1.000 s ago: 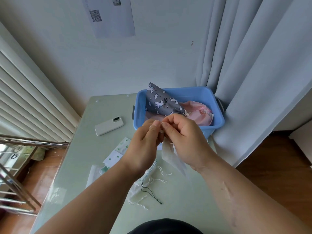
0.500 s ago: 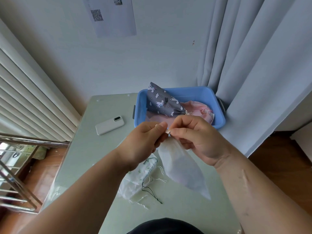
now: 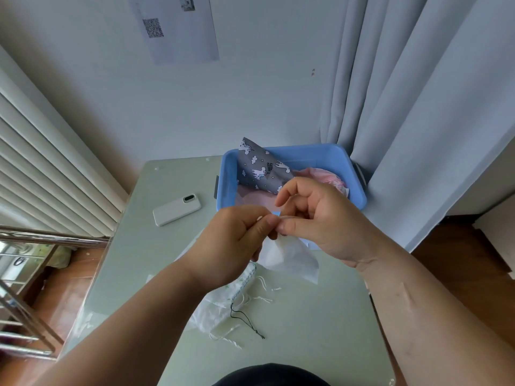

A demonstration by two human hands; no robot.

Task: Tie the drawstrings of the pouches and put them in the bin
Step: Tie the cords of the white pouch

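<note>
A sheer white pouch (image 3: 289, 257) hangs above the table, held at its top by both hands. My left hand (image 3: 237, 243) pinches its drawstring between thumb and fingers. My right hand (image 3: 315, 218) pinches the other string end right beside it, its other fingers curled above. The blue bin (image 3: 356, 190) stands at the table's far right, holding a grey unicorn-print pouch (image 3: 262, 168) and a pink pouch (image 3: 326, 176). More white pouches (image 3: 223, 305) with loose white and black strings lie on the table under my left wrist.
A white phone (image 3: 177, 209) lies face down on the pale green table (image 3: 320, 330), left of the bin. A radiator and a metal rack stand at the left, grey curtains at the right. Wood floor shows on both sides.
The hands have shifted slightly toward me and keep working the string. My right fingers have spread and lifted, and the pouch has swung from hanging long to bunched under the hands.
</note>
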